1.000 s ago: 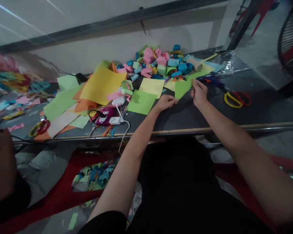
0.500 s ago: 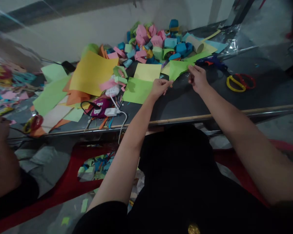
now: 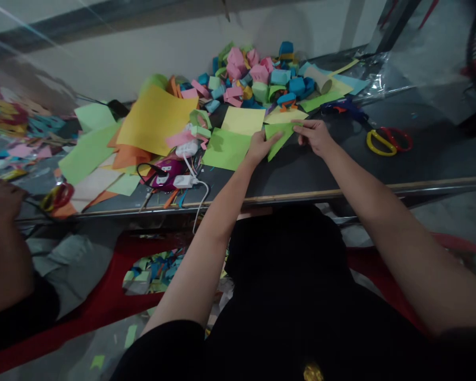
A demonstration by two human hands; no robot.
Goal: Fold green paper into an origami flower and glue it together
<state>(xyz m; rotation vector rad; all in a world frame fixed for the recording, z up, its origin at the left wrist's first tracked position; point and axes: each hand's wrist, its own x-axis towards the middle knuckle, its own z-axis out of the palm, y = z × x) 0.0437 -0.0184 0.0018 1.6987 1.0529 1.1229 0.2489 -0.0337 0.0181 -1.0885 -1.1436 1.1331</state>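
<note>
A small green paper (image 3: 278,138) is folded into a rough triangle above the dark table. My left hand (image 3: 261,146) is closed on its left side, thumb on top. My right hand (image 3: 314,135) pinches its upper right corner. Flat under and beside my left hand lies a green sheet (image 3: 227,149), with a pale yellow sheet (image 3: 244,120) just behind it. Another pale yellow piece (image 3: 284,115) lies behind the folded paper. Scissors with yellow and red handles (image 3: 382,150) rest to the right of my right hand.
Folded paper pieces (image 3: 259,75) are heaped at the back, beside a cardboard roll (image 3: 323,85) and a blue tool (image 3: 347,108). Left are a purple power strip (image 3: 165,175), a yellow sheet (image 3: 156,119) and more scissors (image 3: 59,196). Another person's hand (image 3: 2,201) is at far left.
The green paper has gone from partly open to a flatter triangle. My right hand has moved left and down, closer to my left hand. The whole view has shifted slightly.
</note>
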